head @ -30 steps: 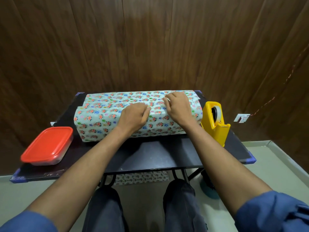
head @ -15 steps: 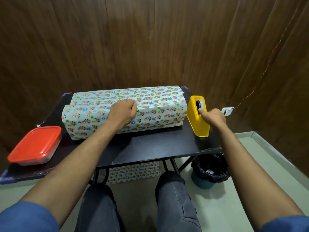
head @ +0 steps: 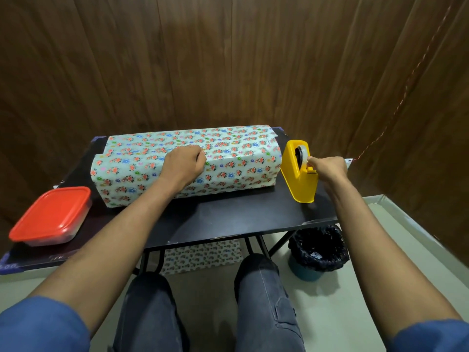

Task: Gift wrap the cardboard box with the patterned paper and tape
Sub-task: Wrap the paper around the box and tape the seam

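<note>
A long box covered in floral patterned paper (head: pixel 236 158) lies across the back of the black table (head: pixel 228 217). My left hand (head: pixel 184 165) rests on top of it near the middle, fingers curled, pressing the paper down. A yellow tape dispenser (head: pixel 299 174) stands just right of the box. My right hand (head: pixel 327 168) is at the dispenser's top, thumb and fingers pinching the tape end (head: pixel 308 160) by the roll.
A clear container with a red lid (head: pixel 52 215) sits at the table's left front. A black-lined bin (head: pixel 318 250) stands on the floor under the right edge. Spare patterned paper (head: pixel 203 255) lies under the table. Wooden walls close in behind and right.
My right hand left the top of the box, reached right to the dispenser and now pinches the tape end. My left hand stayed pressing on the paper.
</note>
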